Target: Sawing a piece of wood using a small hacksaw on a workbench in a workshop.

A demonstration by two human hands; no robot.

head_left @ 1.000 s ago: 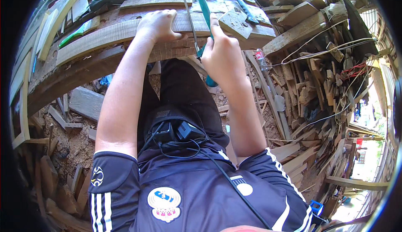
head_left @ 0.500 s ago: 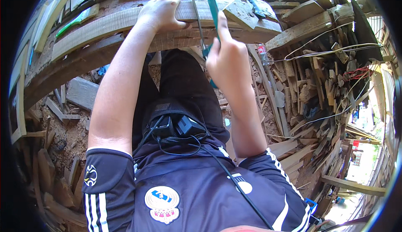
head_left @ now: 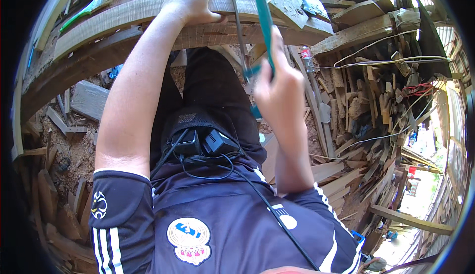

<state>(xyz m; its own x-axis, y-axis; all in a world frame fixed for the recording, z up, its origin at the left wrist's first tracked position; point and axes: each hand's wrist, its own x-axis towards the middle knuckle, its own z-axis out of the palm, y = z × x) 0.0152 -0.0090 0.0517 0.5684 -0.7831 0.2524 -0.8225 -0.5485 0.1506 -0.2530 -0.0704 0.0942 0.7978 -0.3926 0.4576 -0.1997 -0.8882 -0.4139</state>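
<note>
A long pale wooden board [head_left: 116, 18] lies along the near edge of the workbench [head_left: 54, 87]. My left hand [head_left: 190, 3] is clamped over it, fingers on top and thumb at the near side. To the right of that hand, the thin blade of a hacksaw [head_left: 237, 24] crosses the board. My right hand [head_left: 283, 83] is closed round the saw's handle, the index finger stretched along its green frame. Where the blade meets the wood, the depth of any cut cannot be seen.
A tool with a bright green part [head_left: 81, 18] lies on the bench at left, and a dark tool [head_left: 303, 2] at right. Offcuts [head_left: 91, 103] and sawdust cover the ground below. Pale cords [head_left: 381, 61] hang across the scrap wood pile [head_left: 371, 96] on the right.
My right hand and the hacksaw have come back toward me and slightly right. My left hand keeps its grip on the board. The whole view has shifted a little.
</note>
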